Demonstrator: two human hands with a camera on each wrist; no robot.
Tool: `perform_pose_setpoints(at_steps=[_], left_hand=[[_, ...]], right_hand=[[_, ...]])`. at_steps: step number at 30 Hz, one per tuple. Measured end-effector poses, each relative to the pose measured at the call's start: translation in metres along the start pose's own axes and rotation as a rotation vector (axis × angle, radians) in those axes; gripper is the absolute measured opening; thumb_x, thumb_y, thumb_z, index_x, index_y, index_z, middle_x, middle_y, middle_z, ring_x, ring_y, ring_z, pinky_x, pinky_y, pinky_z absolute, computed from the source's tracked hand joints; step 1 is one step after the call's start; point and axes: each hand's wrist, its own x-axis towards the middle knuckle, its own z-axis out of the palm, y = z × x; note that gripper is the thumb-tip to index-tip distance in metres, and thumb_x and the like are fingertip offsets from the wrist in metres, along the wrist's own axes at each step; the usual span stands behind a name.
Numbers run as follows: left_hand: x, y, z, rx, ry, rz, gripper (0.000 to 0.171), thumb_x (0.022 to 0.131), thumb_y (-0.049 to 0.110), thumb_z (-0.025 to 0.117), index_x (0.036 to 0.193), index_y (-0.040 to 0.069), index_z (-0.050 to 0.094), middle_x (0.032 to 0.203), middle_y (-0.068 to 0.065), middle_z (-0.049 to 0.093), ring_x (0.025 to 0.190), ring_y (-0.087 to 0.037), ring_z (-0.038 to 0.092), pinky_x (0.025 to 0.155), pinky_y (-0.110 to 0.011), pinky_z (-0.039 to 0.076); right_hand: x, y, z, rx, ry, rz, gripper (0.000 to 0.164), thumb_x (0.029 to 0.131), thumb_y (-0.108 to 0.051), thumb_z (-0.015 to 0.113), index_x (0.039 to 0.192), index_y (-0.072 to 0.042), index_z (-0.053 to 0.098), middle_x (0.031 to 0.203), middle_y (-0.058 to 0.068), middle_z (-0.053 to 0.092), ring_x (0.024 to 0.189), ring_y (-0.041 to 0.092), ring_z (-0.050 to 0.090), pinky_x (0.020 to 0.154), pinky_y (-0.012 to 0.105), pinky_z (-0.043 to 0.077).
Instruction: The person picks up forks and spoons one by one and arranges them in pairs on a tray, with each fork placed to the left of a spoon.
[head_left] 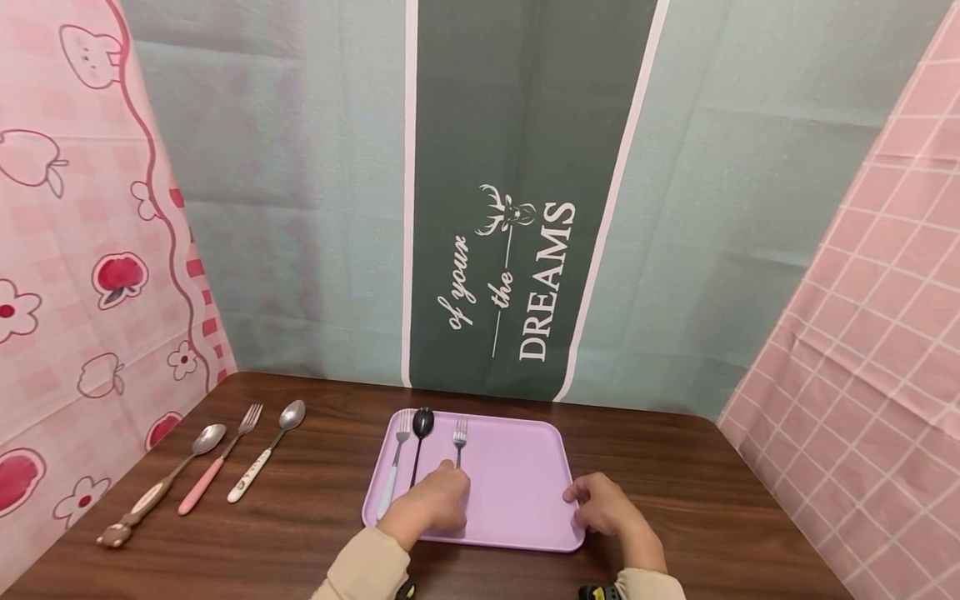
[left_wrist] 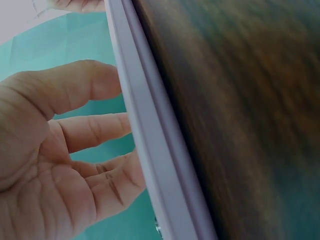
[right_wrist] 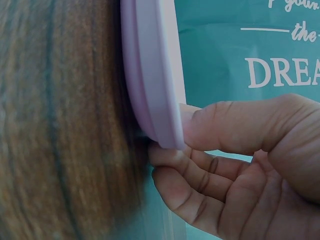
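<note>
A lilac tray (head_left: 517, 483) lies on the table. My left hand (head_left: 441, 502) is over its near left part, with curled fingers at the handle of a fork (head_left: 461, 435). The tines point away from me and the handle is hidden under the hand. In the left wrist view the tray's rim hides the fingertips. My right hand (head_left: 604, 505) pinches the tray's near right edge, the thumb (right_wrist: 210, 125) on the upper side and the fingers curled below the rim. Left of the fork, on the tray, are a black spoon (head_left: 423, 423) and a fork with a pale blue handle (head_left: 388, 487).
On the table's left side lie a spoon with a brown bear-shaped handle (head_left: 150, 498), a pink-handled fork (head_left: 202, 483) and a spoon with a white patterned handle (head_left: 251, 473). The dark wooden table (head_left: 660, 467) ends at a hanging grey-green cloth (head_left: 337, 250).
</note>
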Motion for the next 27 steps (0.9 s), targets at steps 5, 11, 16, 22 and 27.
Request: perform_pose_setpoints(at_steps=[5, 11, 16, 22, 27], left_hand=[[-0.001, -0.001, -0.001, -0.002, 0.001, 0.008, 0.019, 0.057, 0.002, 0.068, 0.061, 0.009, 0.051, 0.072, -0.003, 0.041, 0.062, -0.015, 0.041, 0.056, -0.029, 0.041], [-0.001, -0.002, -0.001, 0.011, 0.002, 0.025, 0.018, 0.057, 0.005, 0.07, 0.063, 0.009, 0.053, 0.072, -0.003, 0.041, 0.062, -0.015, 0.042, 0.057, -0.029, 0.041], [-0.002, -0.002, -0.005, 0.022, 0.011, 0.039, 0.02, 0.057, 0.007, 0.074, 0.068, 0.009, 0.056, 0.072, -0.002, 0.04, 0.062, -0.014, 0.042, 0.056, -0.028, 0.041], [-0.004, -0.003, -0.014, 0.139, 0.062, 0.131, 0.019, 0.058, 0.01, 0.073, 0.07, 0.01, 0.059, 0.071, -0.002, 0.042, 0.061, -0.015, 0.044, 0.055, -0.028, 0.042], [-0.005, -0.006, -0.016, 0.234, 0.087, 0.159, 0.021, 0.056, 0.015, 0.075, 0.07, 0.012, 0.06, 0.071, -0.002, 0.043, 0.061, -0.017, 0.046, 0.051, -0.03, 0.042]], right_hand=[[0.001, 0.0, 0.0, 0.005, -0.006, -0.003, 0.027, 0.059, 0.016, 0.064, 0.081, 0.001, 0.063, 0.062, 0.003, 0.047, 0.051, 0.016, 0.048, 0.047, 0.031, 0.045], [0.0, 0.0, 0.001, -0.002, -0.003, 0.005, 0.027, 0.059, 0.015, 0.064, 0.081, 0.001, 0.063, 0.063, 0.004, 0.048, 0.053, 0.017, 0.048, 0.047, 0.031, 0.045], [0.0, -0.001, 0.001, -0.003, -0.001, 0.011, 0.027, 0.059, 0.015, 0.064, 0.082, 0.001, 0.063, 0.063, 0.004, 0.047, 0.054, 0.017, 0.048, 0.048, 0.032, 0.046], [0.0, -0.001, 0.001, -0.004, -0.002, 0.017, 0.027, 0.059, 0.015, 0.064, 0.082, 0.001, 0.063, 0.065, 0.004, 0.049, 0.054, 0.017, 0.049, 0.048, 0.032, 0.046], [0.0, -0.002, 0.001, -0.014, 0.001, 0.03, 0.027, 0.059, 0.015, 0.064, 0.081, 0.001, 0.063, 0.065, 0.004, 0.049, 0.055, 0.018, 0.05, 0.048, 0.032, 0.046]])
